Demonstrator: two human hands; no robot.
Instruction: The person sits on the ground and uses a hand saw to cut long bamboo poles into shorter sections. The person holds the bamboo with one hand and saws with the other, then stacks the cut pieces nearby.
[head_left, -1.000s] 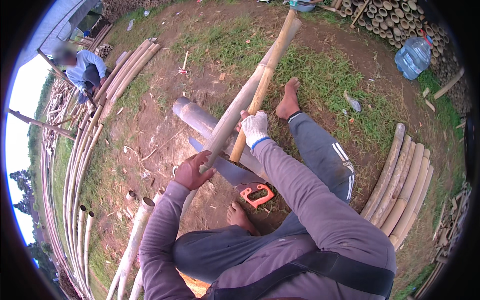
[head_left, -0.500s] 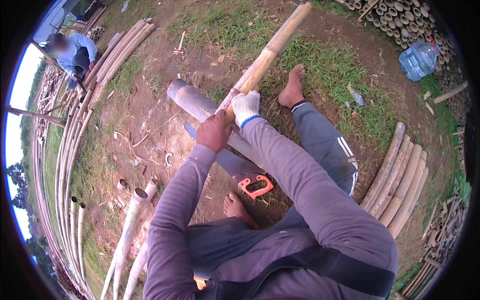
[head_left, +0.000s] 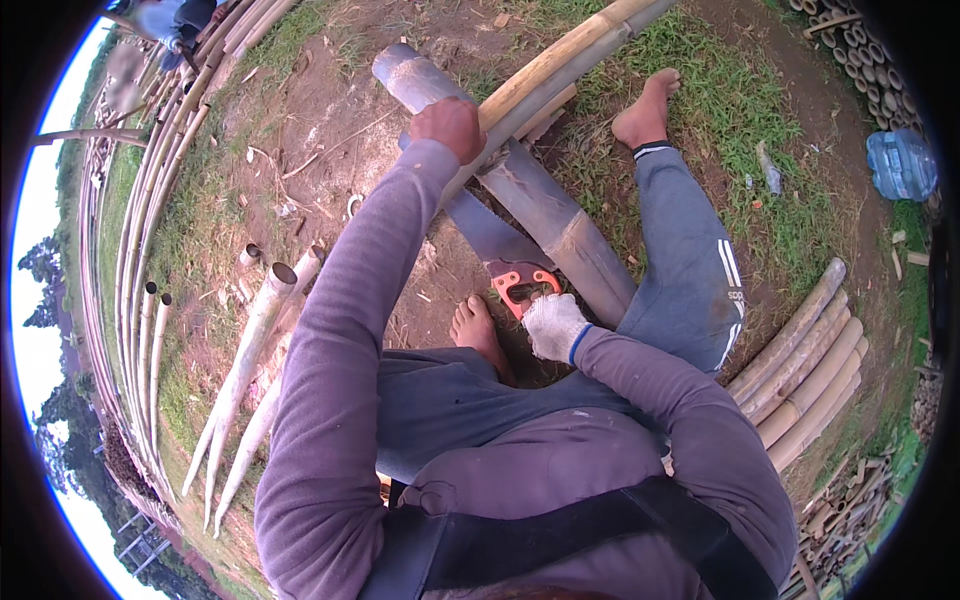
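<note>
A long bamboo pole [head_left: 560, 75], yellowish along one side and grey along the other, slants across a thicker grey bamboo log [head_left: 560, 235] on the ground. My bare left hand [head_left: 448, 128] is closed round the pole near its lower end, above the log. Below it lies a handsaw, its dark blade [head_left: 490, 228] partly under the pole and its orange handle [head_left: 508, 282] toward me. My right hand [head_left: 556, 326], in a white knitted glove, is closed at that handle; its fingertips are partly hidden.
My bare feet rest either side of the log. Cut bamboo poles [head_left: 805, 365] lie at the right, and others [head_left: 245, 350] stick up at the left. A blue water jug [head_left: 900, 165] stands by stacked bamboo. Another person [head_left: 175, 22] works at the far left.
My right hand has let go of the bamboo pole and come down to the saw handle. My left hand still holds the pole, which now lies lower across the log. The view has shifted.
</note>
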